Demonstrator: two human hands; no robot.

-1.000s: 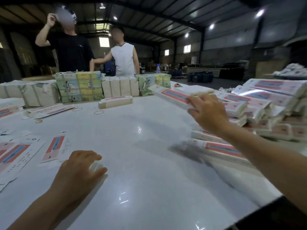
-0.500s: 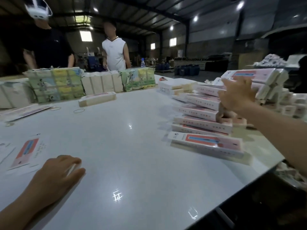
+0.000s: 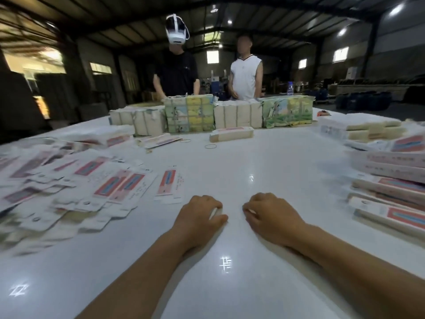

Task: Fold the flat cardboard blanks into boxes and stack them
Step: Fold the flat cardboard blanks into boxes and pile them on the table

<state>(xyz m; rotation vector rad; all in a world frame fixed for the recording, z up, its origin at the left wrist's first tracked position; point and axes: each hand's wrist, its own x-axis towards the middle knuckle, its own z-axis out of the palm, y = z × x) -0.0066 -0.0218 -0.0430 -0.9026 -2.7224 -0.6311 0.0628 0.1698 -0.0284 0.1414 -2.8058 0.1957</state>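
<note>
Flat cardboard blanks [image 3: 119,183] with red and blue print lie spread over the left of the white table [image 3: 241,162]; one single blank [image 3: 169,183] lies nearest my hands. Folded boxes [image 3: 391,187] are stacked at the right edge. My left hand [image 3: 197,219] rests on the table near the middle, its fingers curled over a small white object [image 3: 213,212]. My right hand [image 3: 273,215] rests beside it, about a hand's width apart, fingers loosely curled and holding nothing.
One folded box [image 3: 232,134] lies alone farther back, with rubber bands [image 3: 210,146] near it. Tied bundles [image 3: 190,113] line the far edge, and more stacked packs [image 3: 358,130] sit at the far right. Two people [image 3: 245,74] stand behind the table.
My right hand has left the box stack at the right and come down onto the table beside my left hand. My view has swung left, bringing the flat blanks into sight.
</note>
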